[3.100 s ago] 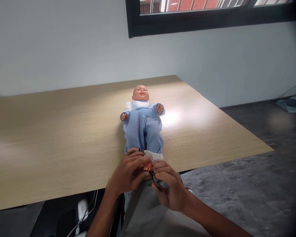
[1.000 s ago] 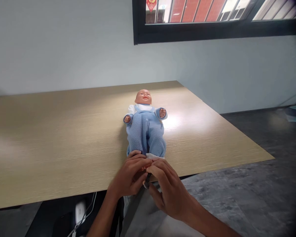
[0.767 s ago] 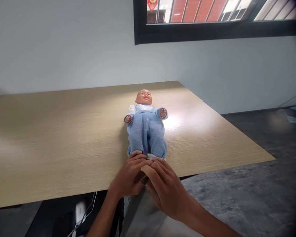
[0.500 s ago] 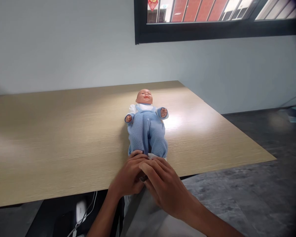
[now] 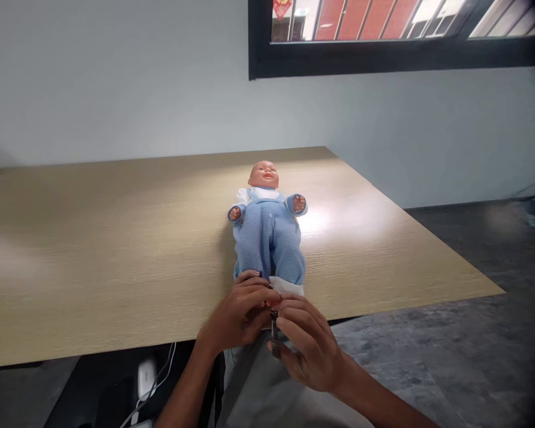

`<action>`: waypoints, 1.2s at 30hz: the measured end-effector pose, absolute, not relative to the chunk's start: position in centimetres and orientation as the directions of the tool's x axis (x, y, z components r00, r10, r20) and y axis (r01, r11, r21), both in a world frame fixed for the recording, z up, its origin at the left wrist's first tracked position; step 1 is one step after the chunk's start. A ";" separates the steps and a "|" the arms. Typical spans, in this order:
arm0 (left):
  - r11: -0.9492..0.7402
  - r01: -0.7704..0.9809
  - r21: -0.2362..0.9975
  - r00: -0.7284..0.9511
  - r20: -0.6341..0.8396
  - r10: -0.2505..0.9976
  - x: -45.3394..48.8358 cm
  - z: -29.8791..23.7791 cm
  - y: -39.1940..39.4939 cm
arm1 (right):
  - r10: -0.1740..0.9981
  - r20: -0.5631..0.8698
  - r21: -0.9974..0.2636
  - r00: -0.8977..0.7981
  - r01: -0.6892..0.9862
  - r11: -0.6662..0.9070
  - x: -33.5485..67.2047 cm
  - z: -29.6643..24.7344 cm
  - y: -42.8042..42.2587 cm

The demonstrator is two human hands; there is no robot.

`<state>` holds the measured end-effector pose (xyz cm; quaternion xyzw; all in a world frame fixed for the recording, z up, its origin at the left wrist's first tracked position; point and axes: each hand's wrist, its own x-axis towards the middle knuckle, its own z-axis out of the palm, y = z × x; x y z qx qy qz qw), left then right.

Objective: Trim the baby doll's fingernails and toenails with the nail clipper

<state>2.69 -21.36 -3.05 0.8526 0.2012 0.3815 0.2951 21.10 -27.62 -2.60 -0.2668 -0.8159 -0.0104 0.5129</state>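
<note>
A baby doll (image 5: 267, 232) in blue fleece overalls and a white top lies on its back, its feet toward me at the table's near edge. My left hand (image 5: 236, 312) is closed around the doll's foot on the left side, which the fingers mostly hide. In my right hand (image 5: 314, 342) is a small metal nail clipper (image 5: 274, 336), pinched between thumb and fingers. Its upper end is close to the toes at my left fingertips; whether it touches them I cannot tell. A white cuff (image 5: 288, 286) shows at the doll's other ankle.
The doll rests on a pale wooden table (image 5: 116, 249). Below its near edge, a white device (image 5: 147, 377) with cables sits on a dark surface at the left. A grey wall (image 5: 116, 83) and a dark-framed window (image 5: 339, 59) stand behind.
My right hand has drawn slightly down and right from my left hand, bringing the nail clipper and the doll's white cuff into clearer view. My left hand keeps its hold on the foot.
</note>
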 end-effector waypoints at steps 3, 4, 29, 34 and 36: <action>-0.750 0.099 0.654 0.625 0.546 0.558 2.6 -3.2 -21.2 | 0.385 0.833 -0.176 -0.398 0.471 0.865 20.9 -2.0 -27.6; -0.748 0.098 0.657 0.625 0.544 0.560 2.6 -3.2 -21.2 | 0.378 0.826 -0.152 -0.419 0.479 0.865 20.9 -1.9 -27.7; -0.683 0.149 0.715 0.619 0.471 0.629 2.6 -3.5 -21.3 | 0.345 0.699 0.070 -0.627 0.539 0.839 20.5 -1.1 -27.1; -0.657 0.160 0.737 0.621 0.442 0.647 2.6 -3.6 -21.4 | 0.372 0.669 0.066 -0.644 0.550 0.832 20.1 -1.0 -26.9; -0.646 0.169 0.744 0.622 0.428 0.655 2.6 -3.6 -21.4 | 0.379 0.658 0.070 -0.651 0.554 0.830 20.0 -1.1 -26.8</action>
